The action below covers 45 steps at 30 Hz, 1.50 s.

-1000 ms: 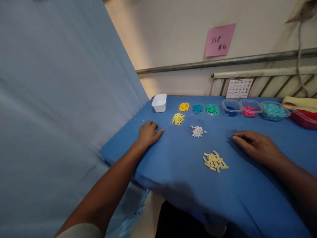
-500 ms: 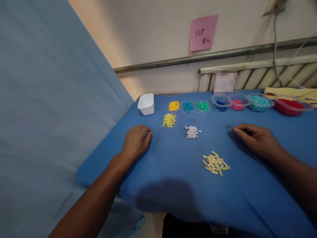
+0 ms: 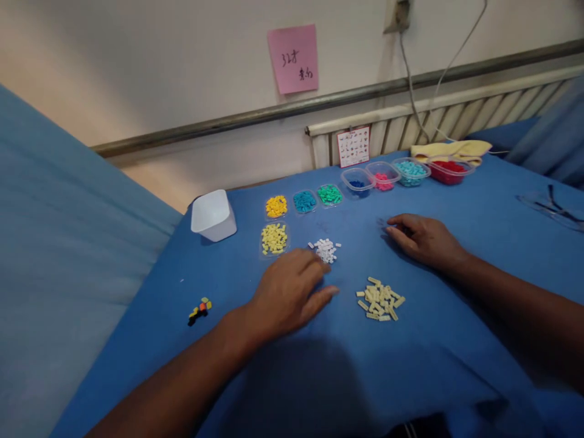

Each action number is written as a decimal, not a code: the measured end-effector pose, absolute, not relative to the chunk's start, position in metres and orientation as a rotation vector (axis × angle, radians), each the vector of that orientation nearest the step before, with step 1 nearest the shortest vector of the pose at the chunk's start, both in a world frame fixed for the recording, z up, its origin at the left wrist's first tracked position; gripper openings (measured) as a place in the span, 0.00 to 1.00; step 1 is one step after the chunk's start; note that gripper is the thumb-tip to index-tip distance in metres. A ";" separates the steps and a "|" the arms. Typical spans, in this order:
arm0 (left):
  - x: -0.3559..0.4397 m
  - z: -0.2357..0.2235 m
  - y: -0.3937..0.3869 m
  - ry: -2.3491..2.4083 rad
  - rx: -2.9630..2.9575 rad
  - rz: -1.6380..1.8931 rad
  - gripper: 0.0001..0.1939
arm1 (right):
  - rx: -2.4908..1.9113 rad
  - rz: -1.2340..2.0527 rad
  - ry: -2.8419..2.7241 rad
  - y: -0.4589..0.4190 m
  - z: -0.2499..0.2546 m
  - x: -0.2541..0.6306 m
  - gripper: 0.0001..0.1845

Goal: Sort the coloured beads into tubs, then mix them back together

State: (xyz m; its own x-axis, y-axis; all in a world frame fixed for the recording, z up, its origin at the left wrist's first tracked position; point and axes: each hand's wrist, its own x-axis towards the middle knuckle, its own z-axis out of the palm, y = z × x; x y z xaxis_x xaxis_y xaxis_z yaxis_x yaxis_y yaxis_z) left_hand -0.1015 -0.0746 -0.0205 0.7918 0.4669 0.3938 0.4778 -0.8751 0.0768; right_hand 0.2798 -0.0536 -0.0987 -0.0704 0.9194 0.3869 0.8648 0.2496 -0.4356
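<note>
My left hand (image 3: 294,292) hovers palm down with thumb and fingers apart, holding nothing I can see. Its fingertips are just in front of a small pile of white bricks (image 3: 325,249), partly covering it in view. To its right lies a pile of cream-coloured bricks (image 3: 379,300), some long and narrow. My right hand (image 3: 424,240) rests on the blue cloth farther right. Its fingers are curled, thumb tip close to the index tip; whatever they hold, if anything, is hidden. Left of my left forearm sits a small built figure (image 3: 199,311) of black, yellow and orange pieces.
A white tub (image 3: 213,216) stands at the back left. Shallow trays hold pale yellow (image 3: 274,238), yellow (image 3: 276,207), blue (image 3: 305,201) and green bricks (image 3: 329,194). Clear tubs, a red-filled one (image 3: 449,171) among them, continue right. A picture card (image 3: 354,147), yellow cloth (image 3: 449,151) and glasses (image 3: 554,210) lie beyond.
My view has turned to the right. My left hand has moved right, toward the white bricks, and its fingers have spread. My right hand stays curled in about the same place on the table.
</note>
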 end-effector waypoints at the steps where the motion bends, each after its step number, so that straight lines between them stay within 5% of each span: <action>1: -0.097 -0.027 -0.061 -0.876 -2.987 -0.628 0.23 | -1.631 0.120 -1.946 -0.053 -0.098 0.279 0.23; 5: -0.072 -0.053 -0.019 -1.144 -3.165 -0.480 0.36 | -1.664 0.128 -1.931 -0.051 -0.096 0.278 0.21; 13: -0.041 -0.073 -0.012 -1.052 -3.202 -0.583 0.16 | -1.660 0.111 -1.926 -0.047 -0.098 0.279 0.19; 19: -0.036 -0.068 -0.020 -1.122 -3.025 -0.422 0.14 | -1.700 0.047 -1.982 -0.044 -0.102 0.283 0.20; 31: -0.038 -0.078 -0.021 -1.237 -3.074 -0.747 0.10 | -1.797 -0.042 -2.003 -0.045 -0.097 0.282 0.18; 35: -0.036 -0.069 -0.033 -1.058 -3.089 -0.919 0.12 | -1.799 -0.042 -2.008 -0.045 -0.097 0.281 0.18; 40: -0.011 -0.065 -0.076 -0.588 -3.421 -0.909 0.28 | -1.783 -0.031 -2.013 -0.045 -0.097 0.282 0.18; 45: 0.014 -0.078 -0.091 -0.287 -3.507 -0.661 0.18 | -1.725 -0.014 -2.031 -0.044 -0.098 0.284 0.17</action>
State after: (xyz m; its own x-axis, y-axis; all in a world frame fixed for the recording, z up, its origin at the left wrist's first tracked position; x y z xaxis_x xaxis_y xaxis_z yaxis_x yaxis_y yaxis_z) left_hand 0.0141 -0.0913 -0.0777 0.9228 0.2282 0.3105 0.0714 -0.8931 0.4441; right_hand 0.2839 -0.0444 -0.0975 -0.0969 0.9293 0.3564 0.9341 0.2085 -0.2898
